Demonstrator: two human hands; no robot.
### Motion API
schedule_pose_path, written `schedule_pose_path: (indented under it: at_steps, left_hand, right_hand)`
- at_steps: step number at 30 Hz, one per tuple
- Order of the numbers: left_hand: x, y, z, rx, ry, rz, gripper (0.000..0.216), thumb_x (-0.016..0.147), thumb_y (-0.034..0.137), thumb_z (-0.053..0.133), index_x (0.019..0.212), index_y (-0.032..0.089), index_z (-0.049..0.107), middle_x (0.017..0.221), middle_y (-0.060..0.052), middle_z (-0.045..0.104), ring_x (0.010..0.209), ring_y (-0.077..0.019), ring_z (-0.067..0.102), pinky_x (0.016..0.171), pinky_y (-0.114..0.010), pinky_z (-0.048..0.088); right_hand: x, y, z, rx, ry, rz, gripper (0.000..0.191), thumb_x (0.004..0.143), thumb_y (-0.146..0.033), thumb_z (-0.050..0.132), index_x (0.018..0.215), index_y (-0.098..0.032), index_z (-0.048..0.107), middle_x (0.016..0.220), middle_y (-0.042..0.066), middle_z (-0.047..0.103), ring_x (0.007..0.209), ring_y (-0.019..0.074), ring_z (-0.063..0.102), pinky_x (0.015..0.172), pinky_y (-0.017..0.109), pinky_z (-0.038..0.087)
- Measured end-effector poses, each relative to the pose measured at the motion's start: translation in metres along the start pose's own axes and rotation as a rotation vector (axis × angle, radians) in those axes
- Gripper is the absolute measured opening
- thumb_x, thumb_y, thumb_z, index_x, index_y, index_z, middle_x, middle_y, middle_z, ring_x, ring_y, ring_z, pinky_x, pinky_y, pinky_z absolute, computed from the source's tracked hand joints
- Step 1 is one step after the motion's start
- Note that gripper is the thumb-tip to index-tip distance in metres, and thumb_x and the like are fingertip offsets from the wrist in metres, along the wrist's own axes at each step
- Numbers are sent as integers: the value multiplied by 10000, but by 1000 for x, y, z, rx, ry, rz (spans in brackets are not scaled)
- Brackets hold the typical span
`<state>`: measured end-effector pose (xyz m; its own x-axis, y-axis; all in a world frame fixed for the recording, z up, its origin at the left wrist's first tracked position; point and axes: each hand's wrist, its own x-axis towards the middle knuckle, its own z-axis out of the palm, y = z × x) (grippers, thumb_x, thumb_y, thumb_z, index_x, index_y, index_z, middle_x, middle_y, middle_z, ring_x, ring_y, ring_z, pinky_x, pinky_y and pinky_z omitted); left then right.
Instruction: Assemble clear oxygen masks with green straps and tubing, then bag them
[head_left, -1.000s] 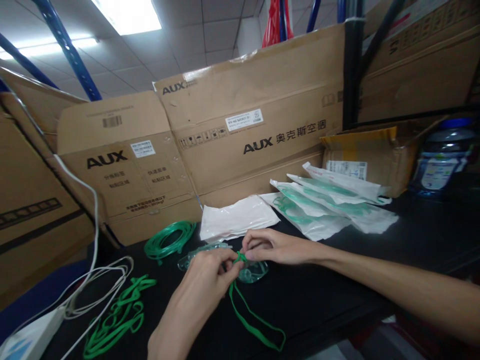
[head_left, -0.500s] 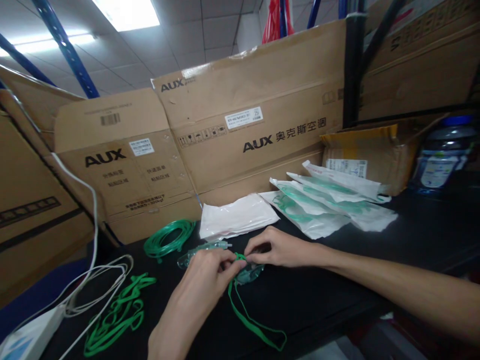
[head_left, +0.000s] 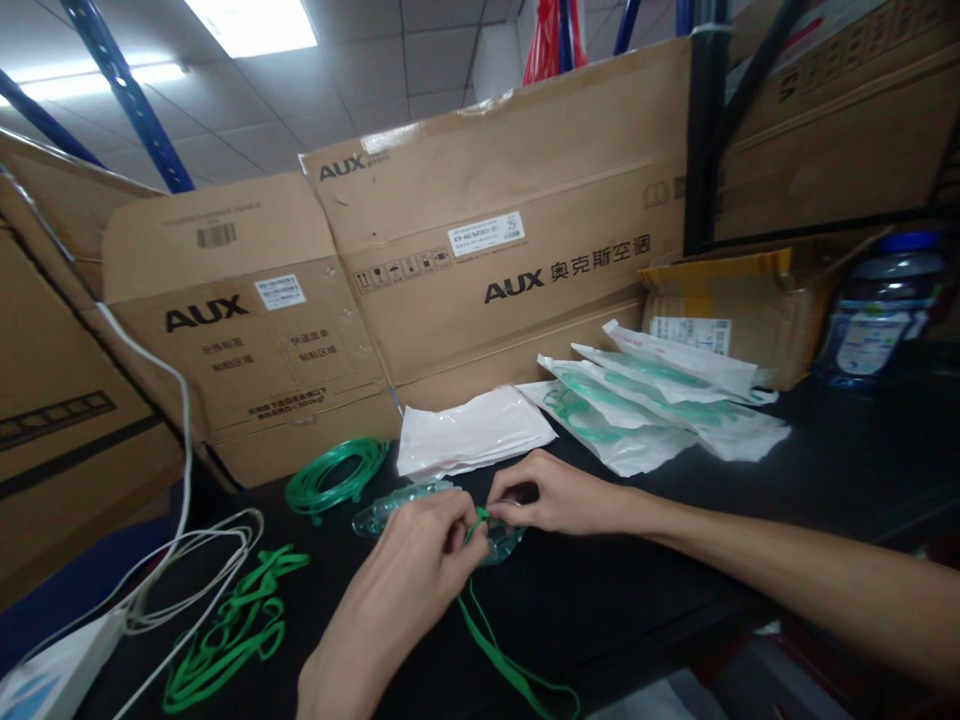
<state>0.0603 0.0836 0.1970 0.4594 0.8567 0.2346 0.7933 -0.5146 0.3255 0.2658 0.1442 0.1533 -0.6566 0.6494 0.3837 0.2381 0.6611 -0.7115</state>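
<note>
My left hand (head_left: 409, 570) is closed in a pinch on a narrow green elastic strap (head_left: 499, 655), whose long loop hangs down onto the black tabletop. Fingertip to fingertip with it, my right hand (head_left: 566, 495) pinches the same strap beside the rim of a clear greenish plastic mask (head_left: 507, 544). Both hands partly cover the mask, and the exact contact at the right fingertips is hard to make out. Behind my left hand lies another clear plastic piece (head_left: 375, 515), partly hidden.
Coiled green tubing (head_left: 337, 478) and a heap of green straps (head_left: 240, 625) lie left, near white cables (head_left: 184, 560). White packets (head_left: 472, 435) and pouches with green contents (head_left: 622, 425) lie behind. A blue-capped bottle (head_left: 874, 320) stands right; cardboard (head_left: 510, 220) walls the back.
My left fingers have curled and drawn the strap slightly downward. The hanging loop has shifted lower. My right hand has hardly moved.
</note>
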Motion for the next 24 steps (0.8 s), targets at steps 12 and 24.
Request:
schedule_pose_path:
  at_steps: [12, 24]
  left_hand:
    - [-8, 12, -8, -88, -32, 77, 242, 779, 150, 567, 600, 196, 410, 576, 69, 399, 565, -107, 391, 565, -245, 256]
    - [-31, 4, -44, -160, 226, -47, 346, 866, 481, 632, 657, 204, 632, 565, 35, 510, 535, -122, 451, 514, -237, 343]
  right_hand:
    - [5, 11, 1, 133, 100, 157, 115, 828, -243, 595, 777, -157, 652, 645, 15, 675, 608, 160, 662, 556, 220, 458]
    - [3, 18, -5, -54, 187, 211, 95, 825, -160, 558, 760, -177, 626, 504, -35, 600, 471, 139, 627, 510, 202, 414]
